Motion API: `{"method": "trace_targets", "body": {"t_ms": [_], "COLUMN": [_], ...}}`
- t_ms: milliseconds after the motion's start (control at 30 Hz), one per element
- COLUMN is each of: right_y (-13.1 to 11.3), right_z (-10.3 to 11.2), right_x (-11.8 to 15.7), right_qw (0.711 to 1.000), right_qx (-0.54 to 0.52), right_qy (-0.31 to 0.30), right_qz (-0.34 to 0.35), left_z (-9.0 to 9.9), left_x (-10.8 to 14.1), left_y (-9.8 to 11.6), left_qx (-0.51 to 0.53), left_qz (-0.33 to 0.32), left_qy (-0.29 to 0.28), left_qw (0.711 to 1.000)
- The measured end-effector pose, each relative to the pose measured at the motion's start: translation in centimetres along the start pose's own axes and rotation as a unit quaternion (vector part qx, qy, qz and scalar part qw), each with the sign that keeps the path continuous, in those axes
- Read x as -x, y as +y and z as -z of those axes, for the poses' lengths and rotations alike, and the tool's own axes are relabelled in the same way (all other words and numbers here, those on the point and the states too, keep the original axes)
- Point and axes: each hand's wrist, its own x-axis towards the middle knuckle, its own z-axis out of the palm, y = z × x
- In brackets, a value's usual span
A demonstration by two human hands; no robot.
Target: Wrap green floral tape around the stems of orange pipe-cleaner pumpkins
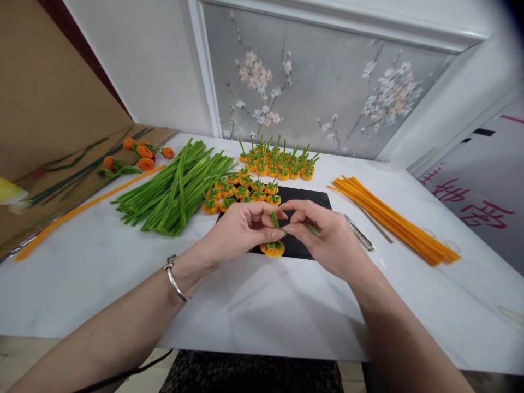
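Observation:
Between thumb and fingers, my left hand (248,226) pinches a short piece of green pipe cleaner (274,219), whose fuzzy end points up. My right hand (319,232) is closed, its thumb and forefinger tips meeting the left fingertips at the same spot. A bit of green shows under the right fingers. Just below the fingertips is an orange pipe-cleaner pumpkin (273,250) with a green top; whether it hangs or rests on the black mat (303,248) I cannot tell. Several similar finished pumpkins (241,192) stand beyond the left hand.
A pile of green pipe cleaners (176,188) lies to the left, an orange bundle (393,218) to the right. Near the right hand are metal scissors or snips (360,233). Stemmed pumpkins (282,164) stand along the wall. Orange flowers (145,155) lie at far left.

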Motion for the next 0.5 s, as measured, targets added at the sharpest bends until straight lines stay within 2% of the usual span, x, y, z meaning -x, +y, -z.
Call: {"method": "trace_targets", "body": {"t_ms": [200,500], "right_y": [0.03,0.31], "right_z": [0.00,-0.03], "right_x": [0.04,0.03], "right_qw": [1.000,1.000], "right_qx": [-0.009,-0.009], "right_qy": [0.001,0.003], "right_qz": [-0.018,-0.022], "left_z": [-0.03,-0.14], "left_x": [0.14,0.13], "left_y": [0.33,0.01], "left_qx": [-0.012,-0.016], "left_qz": [0.001,-0.018], "left_qy": [-0.006,0.021], "left_qw": [1.000,0.999]}}
